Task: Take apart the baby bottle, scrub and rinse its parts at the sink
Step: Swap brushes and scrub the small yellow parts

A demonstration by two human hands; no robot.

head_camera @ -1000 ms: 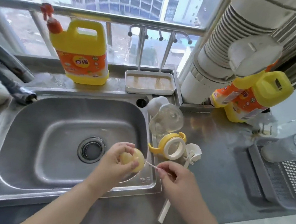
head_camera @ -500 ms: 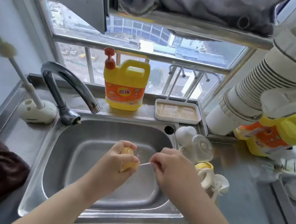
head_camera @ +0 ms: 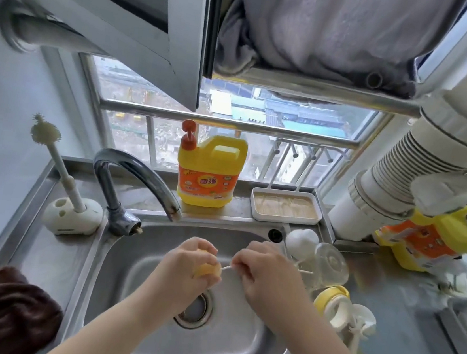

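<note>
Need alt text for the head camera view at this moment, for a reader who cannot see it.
Over a steel sink, the left hand grips a small yellow bottle part while the right hand pinches a thin white stick poked into it. Other bottle parts lie on the counter to the right; a yellow detergent jug stands behind the dry tap.

glossy steel sink (head_camera: 115,253), shiny metal tap (head_camera: 137,176), seemingly plastic yellow jug (head_camera: 208,173).

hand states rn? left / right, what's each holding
Left hand: closed around the yellow nipple, over the sink.
Right hand: closed, pinching the thin brush whose tip meets the nipple.
</note>
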